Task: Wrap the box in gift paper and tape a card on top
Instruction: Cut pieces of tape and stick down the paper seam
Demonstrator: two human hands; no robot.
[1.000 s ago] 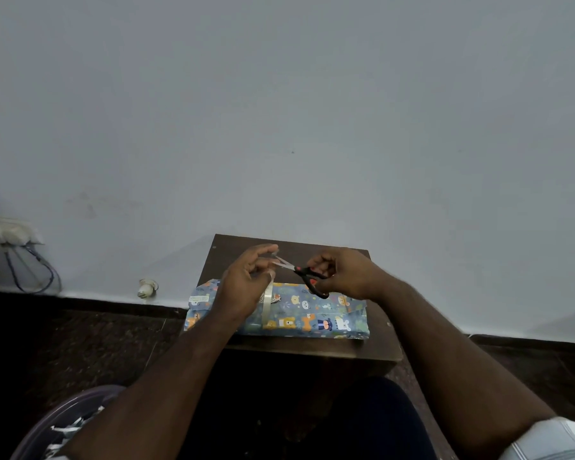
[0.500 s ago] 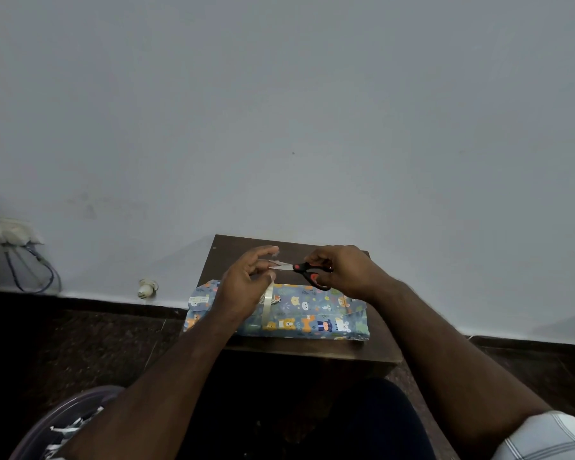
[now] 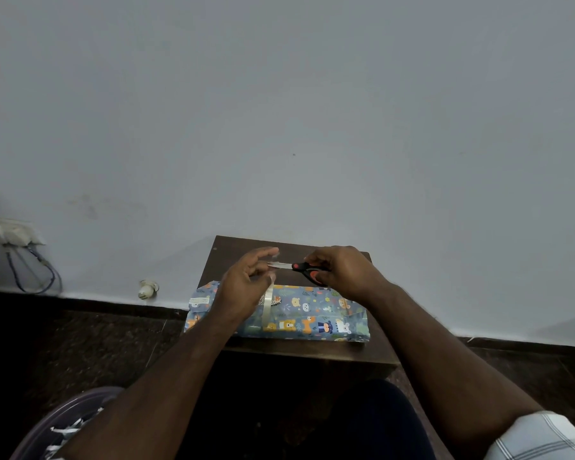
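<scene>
Nearest the camera, at the lower left, a purple basin (image 3: 44,426) holding pale shredded scraps is seen on the dark floor. Beyond it, on the small brown table (image 3: 372,351), the box wrapped in animal-print gift paper (image 3: 312,318) is laid flat, unmoved since 1 second ago. A strip of clear tape (image 3: 267,307) is stretched upward from the top of the box and is pinched by the left hand (image 3: 243,283), whose index finger is extended. The scissors (image 3: 307,270), with black and red handles, are gripped by the right hand (image 3: 342,272). Compared with 1 second ago, the blades have been levelled and brought closed against the tape near the left fingertips; whether the tape is fully cut cannot be told. Farther off, a small bulb (image 3: 146,289) is lying at the foot of the wall, and a socket with blue wires (image 3: 14,239) is mounted at the left.
</scene>
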